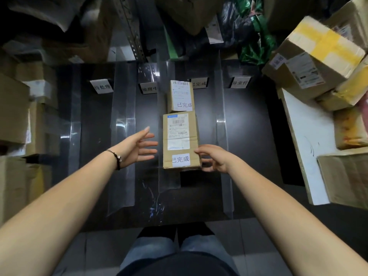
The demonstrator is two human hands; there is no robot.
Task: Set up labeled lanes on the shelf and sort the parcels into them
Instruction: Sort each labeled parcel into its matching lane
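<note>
Cardboard fills my view: two brown parcels lie end to end on the dark shelf (249, 136), in the lane bounded by clear plastic dividers (123, 136). I take the near parcel (181, 140) as my landmark. It lies flat with a shipping label on top and a white slip reading 已完成 at its near end. Just beyond it, touching or almost touching its far edge, sits the far parcel (180, 96), carrying the same slip. Past that, four white lane tags (148, 89) stand across the shelf's far side; the one behind the far parcel, partly hidden by it, reads 已完成. My left hand (137, 146) hovers to the left of the near parcel, fingers spread wide and palm turned toward the box, clear of it and gripping nothing; a dark bracelet (117, 158) circles that wrist. My right hand (213, 158) is at the near parcel's right near corner, fingers loosely curled, fingertips against or just beside the cardboard; I cannot tell whether it truly grips. Stacked boxes (310, 62) crowd the space right of the parcel, and more cartons stand to its left.
</note>
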